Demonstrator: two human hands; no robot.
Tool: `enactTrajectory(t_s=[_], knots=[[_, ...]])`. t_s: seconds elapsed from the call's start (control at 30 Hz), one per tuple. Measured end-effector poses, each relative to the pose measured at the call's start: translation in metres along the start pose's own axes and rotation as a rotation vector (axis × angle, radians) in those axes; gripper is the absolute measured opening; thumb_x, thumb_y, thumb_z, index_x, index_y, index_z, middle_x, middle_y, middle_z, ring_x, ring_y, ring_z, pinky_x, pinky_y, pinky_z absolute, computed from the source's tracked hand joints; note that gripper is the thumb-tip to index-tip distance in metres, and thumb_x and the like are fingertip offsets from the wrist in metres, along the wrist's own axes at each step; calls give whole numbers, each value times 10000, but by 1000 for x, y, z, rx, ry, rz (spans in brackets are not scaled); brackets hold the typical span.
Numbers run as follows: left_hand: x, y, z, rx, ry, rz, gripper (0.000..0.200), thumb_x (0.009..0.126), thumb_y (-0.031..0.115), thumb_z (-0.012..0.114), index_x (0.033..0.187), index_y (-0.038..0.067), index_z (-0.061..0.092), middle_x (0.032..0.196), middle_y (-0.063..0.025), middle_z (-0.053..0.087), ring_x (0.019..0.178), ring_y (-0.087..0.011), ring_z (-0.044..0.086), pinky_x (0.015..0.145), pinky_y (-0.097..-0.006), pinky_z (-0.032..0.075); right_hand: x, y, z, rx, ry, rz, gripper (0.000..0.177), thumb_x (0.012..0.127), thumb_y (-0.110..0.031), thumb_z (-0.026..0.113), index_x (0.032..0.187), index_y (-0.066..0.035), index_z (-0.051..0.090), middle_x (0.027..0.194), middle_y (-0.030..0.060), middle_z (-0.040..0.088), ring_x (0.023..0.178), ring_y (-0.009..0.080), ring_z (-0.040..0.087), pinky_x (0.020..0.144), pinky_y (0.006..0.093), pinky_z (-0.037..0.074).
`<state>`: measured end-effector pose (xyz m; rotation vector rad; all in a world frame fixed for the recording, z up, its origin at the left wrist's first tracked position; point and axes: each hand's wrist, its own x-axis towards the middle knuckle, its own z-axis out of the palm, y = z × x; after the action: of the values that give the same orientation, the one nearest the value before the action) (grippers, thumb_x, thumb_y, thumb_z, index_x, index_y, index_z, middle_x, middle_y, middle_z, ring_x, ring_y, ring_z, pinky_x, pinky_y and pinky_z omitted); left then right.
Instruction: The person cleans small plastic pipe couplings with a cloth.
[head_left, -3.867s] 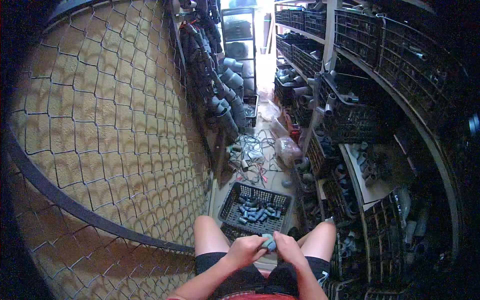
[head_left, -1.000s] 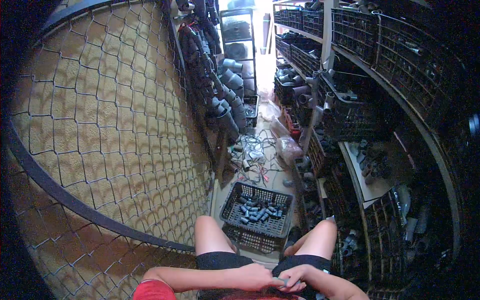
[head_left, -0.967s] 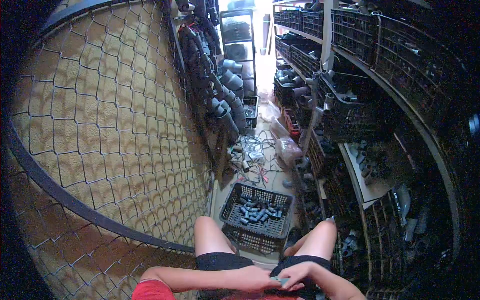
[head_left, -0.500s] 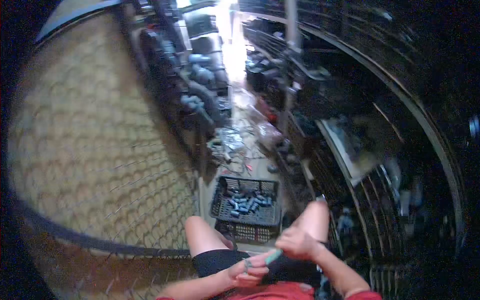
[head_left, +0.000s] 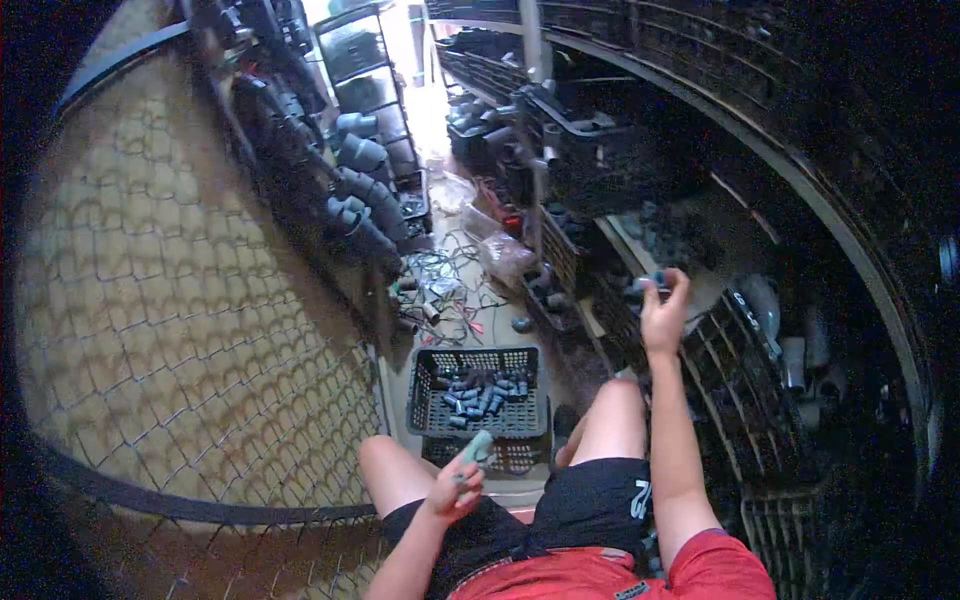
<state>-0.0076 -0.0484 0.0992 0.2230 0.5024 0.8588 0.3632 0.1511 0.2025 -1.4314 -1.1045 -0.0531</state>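
Note:
My left hand [head_left: 455, 492] is closed around a pale green, roughly cylindrical piece [head_left: 478, 448], which sticks up past the fingers above my lap. Its exact kind is not clear. Out to the right, my right hand [head_left: 664, 318] is raised and pinches a small blue-grey pipe fitting [head_left: 655, 280] between thumb and fingers. On the floor between my knees stands a black plastic crate [head_left: 542, 400] with several blue-grey pipe fittings [head_left: 484, 396] in it. Part of a second crate [head_left: 515, 455] shows beneath it.
A chain-link fence [head_left: 220, 370] runs along my left. Large grey fittings [head_left: 362, 153] are stacked beyond it. Slatted crates [head_left: 740, 385] line the right side. Plastic bags [head_left: 503, 256] and cables [head_left: 465, 320] lie on the floor ahead.
My hands have moved apart. The right has reached up and outward to the right and now holds a small fitting. The left has shifted slightly left and up, with the green piece still in it.

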Motion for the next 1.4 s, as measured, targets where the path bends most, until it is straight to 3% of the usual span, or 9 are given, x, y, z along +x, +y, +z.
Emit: enactTrajectory(t_s=[0.07,0.17,0.4,0.63,0.93,1.03,1.13,1.3,1.4], knots=[[9,-15,-13,166,106,-43,523,978,178,474,1455,227,265,692,32,407,431,-60,344,318,-170,262,17,6,-4,-181,-78,-21,195,874,-159,649,976,-26,550,977,135,564,887,303,538,809,369,432],[24,-29,-37,159,215,-9,438,976,162,476,1400,215,381,719,28,442,437,-64,354,345,-186,301,29,35,0,-269,12,-126,206,861,-183,654,887,-22,528,894,127,530,863,316,527,770,393,418],[27,-20,-50,241,310,70,403,963,178,530,1356,173,441,795,13,508,551,-59,440,380,-175,354,31,63,6,-271,131,-215,163,866,-146,662,901,-30,553,995,117,510,960,300,508,837,406,415],[32,-21,-39,298,348,67,410,952,210,558,1342,196,430,757,15,508,462,-80,434,371,-179,349,35,77,9,-399,149,-164,122,876,-124,655,921,-40,578,1068,127,442,1040,296,452,903,411,388],[25,1,-34,308,324,138,420,945,207,540,1348,179,425,780,-13,521,510,-125,498,391,-210,395,24,37,11,-423,184,-33,439,863,-151,676,1219,-77,431,1230,172,383,1168,329,384,949,451,355],[35,44,-46,287,428,289,411,949,187,532,1341,150,414,891,-70,589,634,-183,599,495,-291,507,5,21,16,-498,234,-417,465,856,-149,677,1215,-10,417,1309,204,360,1238,357,336,1018,480,311],[59,102,-81,311,448,482,369,973,171,488,1326,124,389,973,-110,610,737,-223,642,575,-346,555,-31,8,41,-324,96,-461,479,840,-151,689,1222,-40,424,1291,203,380,1234,363,350,1023,478,304],[104,171,-127,276,591,536,318,984,177,459,1293,113,415,987,-105,607,767,-214,638,591,-332,555,-91,40,93,-231,-120,-448,387,820,-64,658,1143,-23,449,1263,217,401,1175,348,407,1003,460,327],[131,173,-183,193,658,548,355,971,182,496,1312,111,426,991,-87,594,755,-203,627,588,-321,565,-129,53,140,-132,-493,-442,214,774,-35,648,969,-57,560,1038,126,566,1012,310,525,899,418,393]])
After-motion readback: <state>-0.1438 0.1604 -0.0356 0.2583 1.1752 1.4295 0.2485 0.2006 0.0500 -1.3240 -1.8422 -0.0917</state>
